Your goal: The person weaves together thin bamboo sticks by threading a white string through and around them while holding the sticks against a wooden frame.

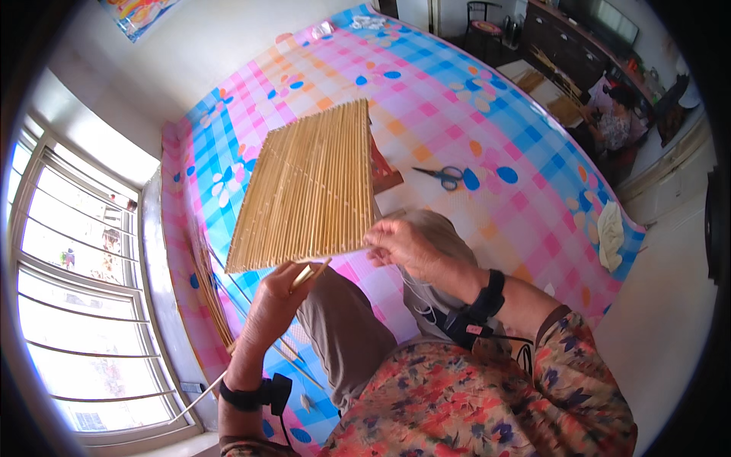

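Observation:
A mat of thin bamboo sticks [304,190] spans the middle, propped over a reddish-brown support [387,177]. My right hand [397,245] pinches the mat's lower right corner, with white thread [422,305] hanging below it. My left hand [282,293], just below the mat's lower edge, is closed on a short pale golden piece [304,278], perhaps a bamboo strip or a small tool; which, I cannot tell. Dark-handled scissors [445,177] lie right of the mat. Both wrists wear black straps.
A checked floor sheet [533,213] surrounds my bent legs [335,335]. Long sticks [209,289] lie by the barred window [84,320] at left. A white cloth [611,236] is at right. Another person [613,122] sits at upper right, near cabinets and a chair [481,23].

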A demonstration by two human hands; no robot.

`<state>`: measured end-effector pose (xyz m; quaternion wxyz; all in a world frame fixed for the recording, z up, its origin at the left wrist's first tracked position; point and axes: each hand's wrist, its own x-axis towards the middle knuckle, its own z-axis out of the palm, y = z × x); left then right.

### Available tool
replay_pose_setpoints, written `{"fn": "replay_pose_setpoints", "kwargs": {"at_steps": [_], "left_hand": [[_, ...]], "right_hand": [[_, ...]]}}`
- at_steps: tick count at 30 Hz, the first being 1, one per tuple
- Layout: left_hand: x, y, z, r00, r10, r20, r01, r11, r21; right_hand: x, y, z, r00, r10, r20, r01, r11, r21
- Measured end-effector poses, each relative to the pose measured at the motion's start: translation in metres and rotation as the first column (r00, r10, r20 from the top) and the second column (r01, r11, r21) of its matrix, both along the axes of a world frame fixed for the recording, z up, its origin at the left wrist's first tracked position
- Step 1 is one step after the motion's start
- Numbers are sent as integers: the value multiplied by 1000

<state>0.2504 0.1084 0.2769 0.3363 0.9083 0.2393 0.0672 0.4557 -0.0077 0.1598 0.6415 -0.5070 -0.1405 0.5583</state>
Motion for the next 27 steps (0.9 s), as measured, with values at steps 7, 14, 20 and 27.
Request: {"fn": "replay_pose_setpoints", "kwargs": {"at_steps": [7,14,20,27], "left_hand": [[-27,42,-10,957,248,149,-242,969,-58],[-50,95,5,932,358,58,-360,932,39],[-56,99,-13,932,330,-149,-331,943,19],[-35,95,-38,927,255,-276,-300,944,-136]], "right_hand": [[1,-22,19,991,-91,98,81,992,96],[3,-100,39,994,13,112,-23,996,88],[6,-168,47,975,117,188,-121,993,10],[22,-182,40,952,159,261,-192,976,103]]}}
